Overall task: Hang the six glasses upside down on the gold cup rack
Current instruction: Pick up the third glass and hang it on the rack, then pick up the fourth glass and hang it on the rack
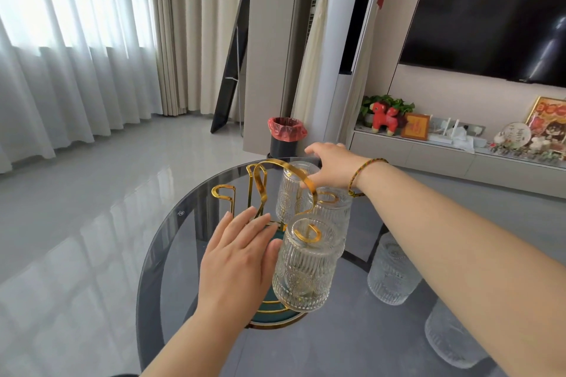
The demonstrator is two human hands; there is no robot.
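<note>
The gold cup rack (pixel 258 180) stands on a round glass table (pixel 171 242), on a dark green base. Three ribbed clear glasses hang upside down on its hooks: a near one (pixel 303 272), a middle one (pixel 333 208) and a far one (pixel 291 190). My right hand (pixel 329 162) rests over the top of the far glass, fingers curled on it. My left hand (pixel 242 254) lies flat and open beside the near glass, fingertips by the rack's stem. Two more glasses stand on the table at the right, one (pixel 393 272) nearer the rack and one (pixel 453 337) under my right forearm.
A black bin with a red bag (pixel 286 135) stands on the floor beyond the table. A TV and a low shelf with ornaments (pixel 459 135) line the right wall. White curtains cover the windows at the left. The rack's left hook (pixel 223 191) holds nothing.
</note>
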